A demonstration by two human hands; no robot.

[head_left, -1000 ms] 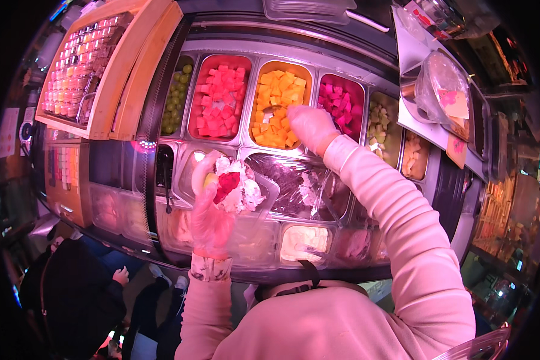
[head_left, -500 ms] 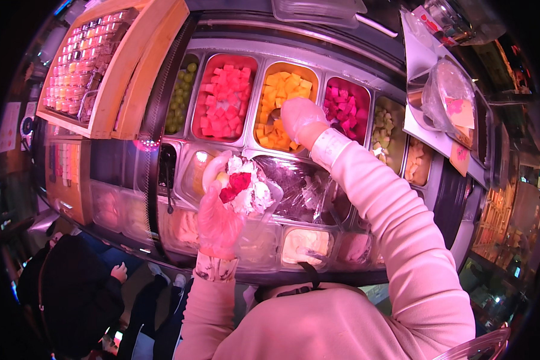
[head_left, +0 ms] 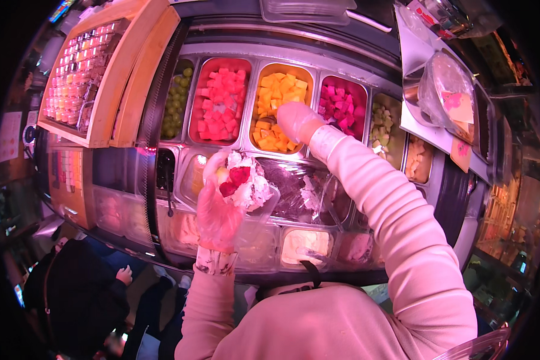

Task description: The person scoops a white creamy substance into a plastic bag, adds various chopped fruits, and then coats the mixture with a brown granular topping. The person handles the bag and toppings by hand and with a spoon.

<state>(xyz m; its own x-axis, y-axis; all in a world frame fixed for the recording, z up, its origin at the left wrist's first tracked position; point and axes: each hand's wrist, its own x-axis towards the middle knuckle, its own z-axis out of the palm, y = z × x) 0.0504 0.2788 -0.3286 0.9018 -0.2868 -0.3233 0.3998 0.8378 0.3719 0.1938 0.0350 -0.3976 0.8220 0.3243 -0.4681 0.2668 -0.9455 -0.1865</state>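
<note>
My gloved left hand is closed around a clear plastic cup, tilted and heaped with white cream. Red fruit pieces sit on the cream. Over the right side of the mango pan, my gloved right hand is bunched and closed, low against the orange mango cubes. Beside its fingers a bit of a metal spoon seems to show; most of it is hidden by the hand and fruit.
Neighbouring pans hold pink-red cubes, magenta cubes, green grapes and pale fruit. Below lie a film-covered dark pan and a pan of cream. A wooden case stands left; a person is at lower left.
The view has shifted slightly. My right hand stays at the mango pan, with the metal piece beside it less visible now. My left hand still holds the cup in about the same place.
</note>
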